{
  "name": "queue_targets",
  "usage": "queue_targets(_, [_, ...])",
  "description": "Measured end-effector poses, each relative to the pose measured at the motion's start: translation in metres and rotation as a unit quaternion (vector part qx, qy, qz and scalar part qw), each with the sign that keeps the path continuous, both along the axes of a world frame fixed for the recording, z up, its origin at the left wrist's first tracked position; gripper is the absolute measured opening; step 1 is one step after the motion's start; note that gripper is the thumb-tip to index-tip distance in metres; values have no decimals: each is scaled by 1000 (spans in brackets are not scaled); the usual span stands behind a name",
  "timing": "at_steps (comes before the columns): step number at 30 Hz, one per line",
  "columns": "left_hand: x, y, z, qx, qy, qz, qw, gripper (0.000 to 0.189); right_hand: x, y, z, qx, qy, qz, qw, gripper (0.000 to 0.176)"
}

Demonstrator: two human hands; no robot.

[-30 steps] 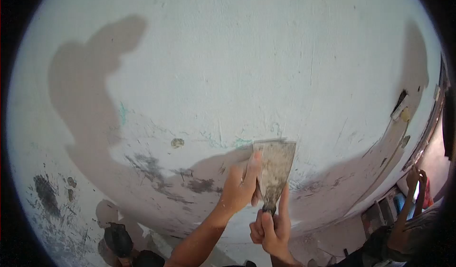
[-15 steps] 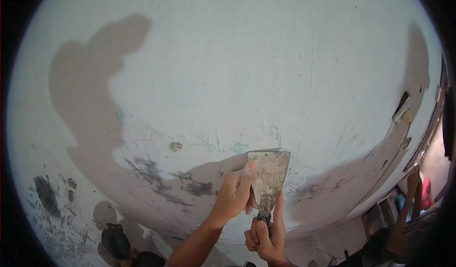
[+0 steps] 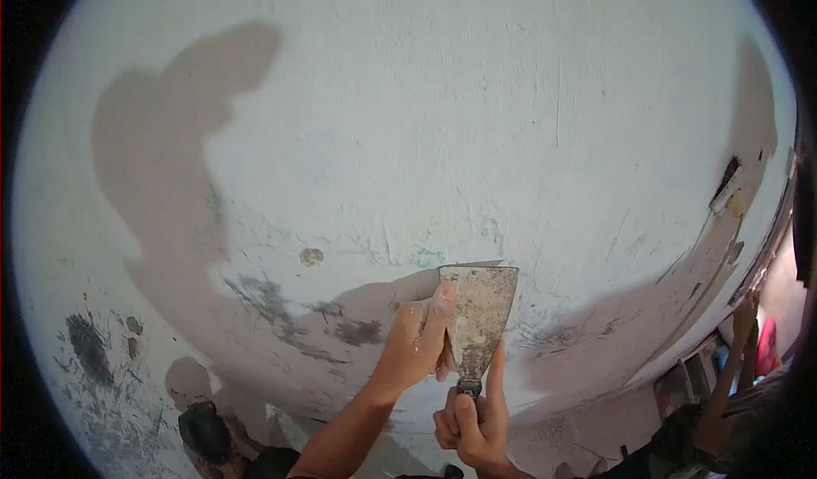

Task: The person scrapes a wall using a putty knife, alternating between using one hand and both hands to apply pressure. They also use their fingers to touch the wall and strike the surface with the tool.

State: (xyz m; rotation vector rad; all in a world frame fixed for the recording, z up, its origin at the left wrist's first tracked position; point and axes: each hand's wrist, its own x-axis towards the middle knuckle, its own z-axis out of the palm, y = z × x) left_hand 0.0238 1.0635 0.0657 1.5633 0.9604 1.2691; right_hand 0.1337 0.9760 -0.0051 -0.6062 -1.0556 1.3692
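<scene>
A wide putty knife [image 3: 481,313] with a stained, crusted metal blade stands upright in front of the white wall [image 3: 408,138], blade up. My right hand [image 3: 477,428] is closed round its dark handle, one finger stretched up along the blade's right edge. My left hand [image 3: 414,338] pinches the blade's left edge, thumb on the near face and the other fingers partly hidden behind it. White dust marks the left thumb and knuckles. A thin slanting grey edge shows just behind the blade's top.
Dark scuffs [image 3: 357,332], greenish patches and a small chipped hole [image 3: 311,257] mark the lower wall. A person [image 3: 208,435] is low at the left; another person's raised arms [image 3: 736,360] show at the right, near a damaged wall edge [image 3: 728,189]. Shadows fall across the wall.
The view has shifted slightly. Both hands and the putty knife sit a little further left and higher in view, with the same grip.
</scene>
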Motion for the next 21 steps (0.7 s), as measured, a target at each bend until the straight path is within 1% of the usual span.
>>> queue_targets(3, [3,2,3,19,-29,9,999,58,-4,12,-1,48,-3,-25,999,76])
queue_targets(6, [2,-3,8,9,-13,-1,1000,57,1,4,-1,37,-11,-15,999,75])
queue_targets(9, [5,0,6,5,-45,15,999,56,2,9,0,29,-33,-11,999,75])
queue_targets(11, [4,1,8,12,-56,-10,998,54,-1,8,9,23,-1,-11,1000,74])
queue_targets(13, [3,0,-1,23,-44,-10,999,55,2,6,-1,34,-3,-7,999,73])
queue_targets(15, [2,-1,-6,31,-27,-10,999,55,5,-1,-4,6,-20,-13,1000,73])
queue_targets(16, [5,1,-6,28,-30,-4,999,55,5,4,-6,28,-40,-34,998,73])
queue_targets(17, [8,-4,-14,12,-36,3,999,56,5,-2,-9,20,-42,-32,998,73])
queue_targets(19, [6,-5,-3,3,-25,-2,1000,55,3,-2,7,17,-22,-39,999,71])
queue_targets(21, [6,-7,2,-4,-37,-5,999,58,3,-4,1,36,-14,-39,998,71])
